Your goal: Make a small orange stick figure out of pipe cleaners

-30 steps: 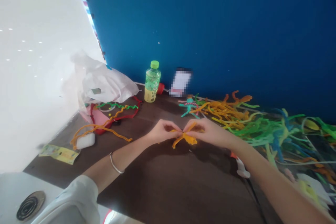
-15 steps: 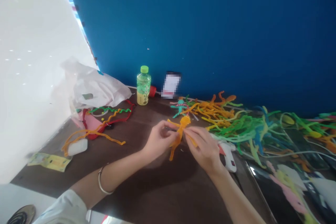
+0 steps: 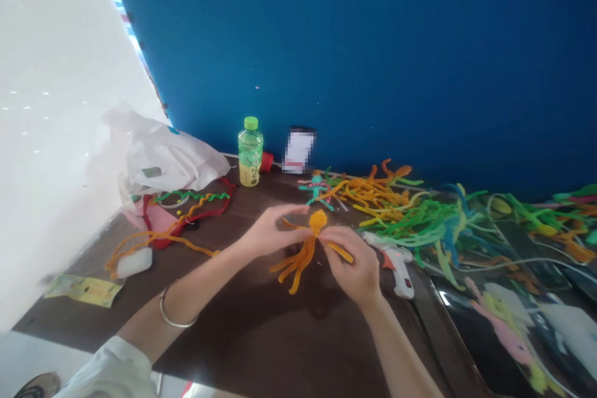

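An orange pipe-cleaner figure (image 3: 305, 252) hangs over the tabletop, with a round coiled head at the top and several loose strands spreading below. My right hand (image 3: 354, 264) pinches it just under the head, and a doubled orange strand sticks out past those fingers. On the other side, my left hand (image 3: 273, 230) is open, thumb and fingers apart around an orange strand. Its thumb tip is close to the figure's neck; whether it touches I cannot tell. Behind the head lies a small teal and pink pipe-cleaner figure (image 3: 317, 188).
A white and red glue gun (image 3: 401, 273) lies right of my right hand. Heaped pipe cleaners (image 3: 429, 224) run along the wall. A green-capped bottle (image 3: 250, 155) and a phone (image 3: 299, 149) stand behind; a plastic bag (image 3: 177, 155), white case (image 3: 134, 262) and yellow packet (image 3: 86, 290) are left.
My left hand has loosened from a pinch, its fingers now spread apart. The figure's lower strands have fanned out and shifted left. The view has moved slightly.
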`<state>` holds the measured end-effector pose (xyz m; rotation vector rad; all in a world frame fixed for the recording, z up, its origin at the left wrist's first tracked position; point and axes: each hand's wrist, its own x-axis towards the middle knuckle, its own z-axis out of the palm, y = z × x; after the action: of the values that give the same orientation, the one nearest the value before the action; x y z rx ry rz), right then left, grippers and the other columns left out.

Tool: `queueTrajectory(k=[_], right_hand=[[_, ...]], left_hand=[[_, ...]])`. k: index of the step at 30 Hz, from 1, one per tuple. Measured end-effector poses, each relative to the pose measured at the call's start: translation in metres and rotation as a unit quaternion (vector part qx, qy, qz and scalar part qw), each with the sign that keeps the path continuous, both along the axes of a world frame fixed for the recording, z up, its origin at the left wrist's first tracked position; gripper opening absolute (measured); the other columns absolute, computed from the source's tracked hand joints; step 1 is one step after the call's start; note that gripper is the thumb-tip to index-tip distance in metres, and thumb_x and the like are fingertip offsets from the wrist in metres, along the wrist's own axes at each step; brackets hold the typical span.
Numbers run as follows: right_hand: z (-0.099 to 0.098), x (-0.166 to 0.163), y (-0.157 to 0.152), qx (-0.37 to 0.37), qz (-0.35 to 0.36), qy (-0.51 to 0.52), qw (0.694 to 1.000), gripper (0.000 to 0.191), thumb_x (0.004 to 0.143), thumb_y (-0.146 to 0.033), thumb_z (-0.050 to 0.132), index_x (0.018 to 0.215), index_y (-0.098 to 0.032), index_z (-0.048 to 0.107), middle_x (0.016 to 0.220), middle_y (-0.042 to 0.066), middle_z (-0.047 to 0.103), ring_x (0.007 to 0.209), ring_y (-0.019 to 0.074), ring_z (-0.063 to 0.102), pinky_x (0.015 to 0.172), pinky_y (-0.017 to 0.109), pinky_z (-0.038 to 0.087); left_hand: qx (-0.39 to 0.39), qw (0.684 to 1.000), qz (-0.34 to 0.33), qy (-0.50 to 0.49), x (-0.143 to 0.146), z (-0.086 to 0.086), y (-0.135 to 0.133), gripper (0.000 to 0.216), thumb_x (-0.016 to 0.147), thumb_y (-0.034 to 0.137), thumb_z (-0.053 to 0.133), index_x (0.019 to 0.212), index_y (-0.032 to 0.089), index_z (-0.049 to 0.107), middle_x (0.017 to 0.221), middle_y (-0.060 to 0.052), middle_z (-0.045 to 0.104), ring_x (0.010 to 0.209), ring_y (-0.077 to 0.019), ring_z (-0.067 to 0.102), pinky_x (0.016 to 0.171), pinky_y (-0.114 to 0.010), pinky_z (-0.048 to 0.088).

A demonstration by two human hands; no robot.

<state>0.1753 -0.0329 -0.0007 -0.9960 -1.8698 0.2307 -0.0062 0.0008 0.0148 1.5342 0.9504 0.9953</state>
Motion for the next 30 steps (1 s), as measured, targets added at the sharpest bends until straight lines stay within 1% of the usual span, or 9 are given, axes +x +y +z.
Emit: queueTrajectory(k=[3,5,7,11,16,20,24,27,30], right_hand=[[0.003,-0.003,0.0,-0.037,0.039,0.016,0.998,0.013,0.077,-0.01,0.054,0.078,-0.021,0.06,0.078,0.004,0.064,0.076,0.0158,0.061,0.068,0.029,0.05],[0.005,-0.006,-0.001,-0.044,0.037,0.023,0.998,0.011,0.076,-0.011,0.055,0.077,-0.021,0.06,0.077,0.003,0.064,0.076,0.0152,0.06,0.068,0.028,0.05],[0.006,-0.01,-0.003,-0.045,0.011,0.031,0.998,0.009,0.076,-0.013,0.057,0.076,-0.021,0.06,0.078,0.003,0.063,0.074,0.0149,0.06,0.068,0.028,0.05],[0.004,-0.017,-0.006,-0.055,-0.043,0.069,0.995,0.003,0.075,-0.018,0.059,0.075,-0.02,0.06,0.078,0.003,0.062,0.072,0.0149,0.06,0.066,0.028,0.051],[0.004,-0.022,-0.007,-0.076,-0.055,0.129,0.987,0.002,0.073,-0.02,0.062,0.074,-0.019,0.06,0.077,0.003,0.061,0.071,0.0143,0.06,0.064,0.026,0.052],[0.01,-0.025,-0.01,-0.1,-0.065,0.147,0.982,0.002,0.073,-0.021,0.062,0.073,-0.019,0.061,0.075,0.003,0.061,0.07,0.015,0.061,0.064,0.027,0.052],[0.016,-0.023,-0.01,-0.154,-0.093,0.171,0.969,0.016,0.07,-0.025,0.066,0.081,-0.02,0.056,0.078,0.003,0.062,0.07,0.0154,0.061,0.059,0.025,0.052],[0.017,-0.013,-0.007,-0.193,-0.065,0.134,0.97,0.014,0.075,-0.031,0.06,0.078,-0.019,0.056,0.091,0.006,0.06,0.074,0.0157,0.061,0.056,0.024,0.051],[0.017,-0.001,-0.005,-0.199,-0.044,0.081,0.976,0.02,0.083,-0.034,0.048,0.075,-0.018,0.058,0.091,0.006,0.058,0.077,0.0153,0.059,0.062,0.024,0.05]], left_hand=[[-0.072,0.993,-0.085,-0.033,-0.002,0.001,0.006,0.042,0.062,0.034,0.07,0.098,0.013,0.064,0.092,-0.009,0.066,0.088,-0.0215,0.06,0.082,-0.034,0.045],[-0.12,0.983,-0.11,-0.089,-0.001,-0.002,0.007,0.04,0.059,0.033,0.073,0.092,0.011,0.064,0.086,-0.008,0.067,0.079,-0.0189,0.062,0.075,-0.032,0.047],[-0.138,0.975,-0.105,-0.138,0.001,-0.006,0.007,0.038,0.056,0.03,0.075,0.087,0.011,0.063,0.083,-0.007,0.067,0.074,-0.0161,0.062,0.072,-0.029,0.048],[-0.115,0.975,-0.077,-0.174,0.002,-0.009,0.005,0.033,0.057,0.025,0.075,0.083,0.012,0.059,0.081,-0.005,0.066,0.072,-0.013,0.062,0.071,-0.026,0.047],[-0.09,0.974,-0.08,-0.194,0.003,-0.007,0.003,0.03,0.058,0.021,0.074,0.08,0.013,0.055,0.08,-0.003,0.063,0.071,-0.0108,0.06,0.068,-0.023,0.045],[-0.077,0.976,-0.089,-0.182,0.002,-0.004,0.003,0.029,0.063,0.021,0.07,0.087,0.014,0.055,0.082,-0.003,0.061,0.072,-0.0105,0.058,0.069,-0.023,0.045],[-0.055,0.983,-0.111,-0.138,-0.002,-0.003,0.005,0.025,0.063,0.019,0.07,0.082,0.014,0.054,0.078,-0.002,0.06,0.073,-0.0112,0.058,0.07,-0.023,0.044],[-0.063,0.985,-0.082,-0.14,-0.002,-0.002,0.007,0.028,0.061,0.019,0.071,0.081,0.014,0.052,0.077,-0.001,0.059,0.07,-0.0104,0.057,0.067,-0.022,0.044],[-0.097,0.981,-0.067,-0.152,-0.002,0.001,0.007,0.035,0.061,0.02,0.07,0.089,0.016,0.051,0.075,0.0,0.059,0.063,-0.0094,0.057,0.06,-0.021,0.042]])
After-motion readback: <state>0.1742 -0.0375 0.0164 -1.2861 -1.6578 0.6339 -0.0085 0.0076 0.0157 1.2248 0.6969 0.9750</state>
